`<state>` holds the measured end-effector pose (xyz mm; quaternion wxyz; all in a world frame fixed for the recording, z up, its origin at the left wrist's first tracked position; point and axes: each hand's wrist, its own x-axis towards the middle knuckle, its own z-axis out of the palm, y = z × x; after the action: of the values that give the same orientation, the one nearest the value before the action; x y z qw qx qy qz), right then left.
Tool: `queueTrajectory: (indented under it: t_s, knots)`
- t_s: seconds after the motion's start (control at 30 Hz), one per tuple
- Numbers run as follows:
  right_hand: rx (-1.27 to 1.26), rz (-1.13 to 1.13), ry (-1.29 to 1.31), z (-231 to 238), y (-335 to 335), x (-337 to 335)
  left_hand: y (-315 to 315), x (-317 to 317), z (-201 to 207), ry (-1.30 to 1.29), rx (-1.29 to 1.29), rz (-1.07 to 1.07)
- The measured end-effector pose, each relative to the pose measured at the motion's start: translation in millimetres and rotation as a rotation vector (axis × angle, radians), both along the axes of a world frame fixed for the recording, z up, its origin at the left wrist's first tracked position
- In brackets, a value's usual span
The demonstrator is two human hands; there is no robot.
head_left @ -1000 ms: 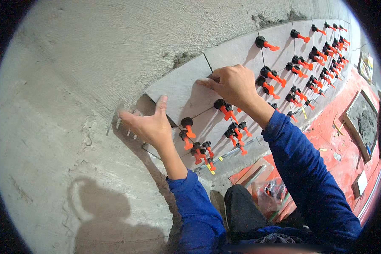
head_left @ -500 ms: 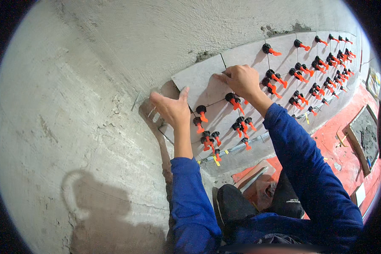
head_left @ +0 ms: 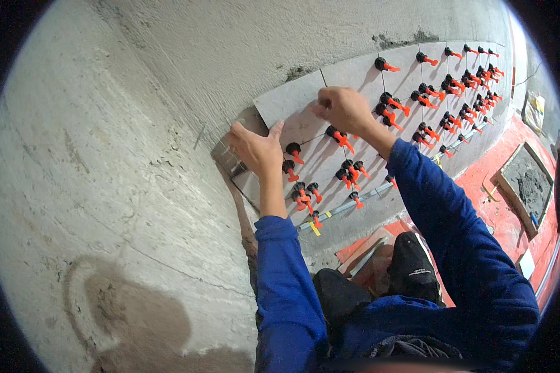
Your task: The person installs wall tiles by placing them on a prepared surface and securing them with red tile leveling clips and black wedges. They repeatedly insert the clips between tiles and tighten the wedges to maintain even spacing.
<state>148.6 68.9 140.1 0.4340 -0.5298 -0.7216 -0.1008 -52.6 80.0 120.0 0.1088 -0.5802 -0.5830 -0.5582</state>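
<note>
A pale grey wall tile (head_left: 292,96) sits at the upper left end of a tiled patch on the concrete wall. My left hand (head_left: 258,149) is at its left edge, thumb pressed on the face and fingers bent round the side, where their tips are hidden. Over the joint with the neighbouring tile, my right hand (head_left: 345,110) has its fingers curled together against the surface. Anything in those slightly blurred fingers is hidden. Below my hands, black tile levelers with red handles (head_left: 294,152) stick out from the joints. Another leveler (head_left: 340,138) stands just under my right hand.
Many more levelers (head_left: 454,84) line the joints to the right. A metal strip (head_left: 370,198) with yellow tabs (head_left: 315,228) runs along the tiles' lower edge. On the red floor sheet (head_left: 479,168) stands a tray of grey mortar (head_left: 532,180). Bare concrete wall (head_left: 124,180) fills the left.
The view has shifted a little, with more floor and mortar tray showing at right. My right hand's fingers have curled in more over the joint. My left hand stays at the tile's left edge.
</note>
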Motion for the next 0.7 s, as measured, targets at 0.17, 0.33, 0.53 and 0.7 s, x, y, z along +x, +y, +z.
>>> queueTrajectory:
  t_s: [0.17, 0.33, 0.53, 0.7]
  knots:
    - [-0.239, 0.725, 0.212, 8, -25, -30, 7, -7, -7, -0.011, 0.072, -0.141]
    - [-0.266, 0.761, 0.24, 16, -19, -44, 12, -7, -10, 0.01, 0.124, -0.087]
    - [-0.167, 0.457, 0.26, 1, 9, -51, 7, -6, -4, -0.063, -0.021, -0.082]
    - [-0.022, 0.541, 0.149, 3, -7, -55, 11, -8, -10, -0.017, 0.139, -0.169]
